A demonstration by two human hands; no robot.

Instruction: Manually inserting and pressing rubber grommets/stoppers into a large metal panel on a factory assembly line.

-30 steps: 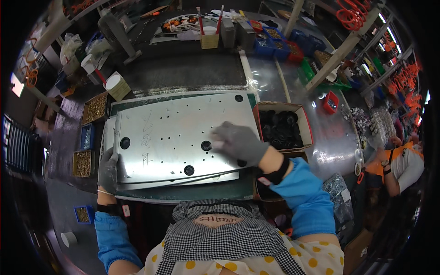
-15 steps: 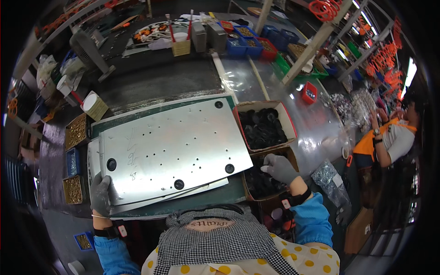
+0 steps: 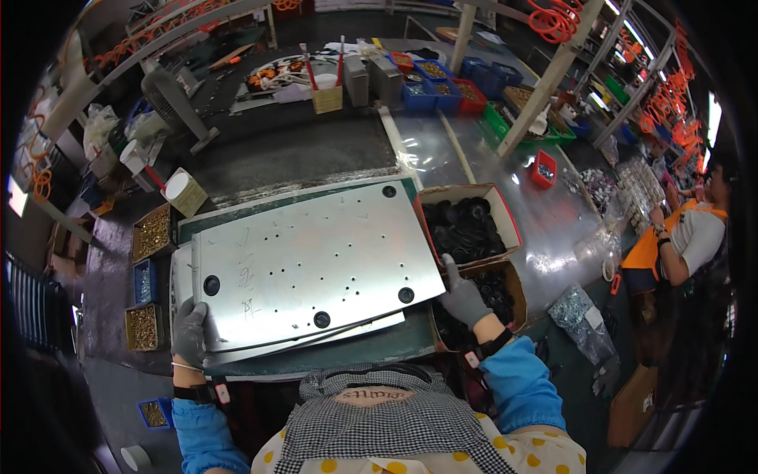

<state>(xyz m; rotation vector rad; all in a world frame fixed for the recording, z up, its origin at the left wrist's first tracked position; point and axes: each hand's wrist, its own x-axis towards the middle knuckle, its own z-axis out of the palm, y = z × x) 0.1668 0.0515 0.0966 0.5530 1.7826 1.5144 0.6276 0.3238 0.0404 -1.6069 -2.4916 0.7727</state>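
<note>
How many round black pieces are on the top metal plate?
4 on the plate: one piece far right, one near right, one along the near edge, one by the left edge. None looks hidden.

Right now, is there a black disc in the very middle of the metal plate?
No, the four black discs on the plate all sit near its edges.

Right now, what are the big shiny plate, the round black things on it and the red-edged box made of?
Plate: surely metal, smooth and silvery; it has a soft sheen. Round black things: maybe rubber, perhaps plastic; dark, with little shine. Red-edged box: probably cardboard, pale and dull inside, with thin, flat walls.
</note>
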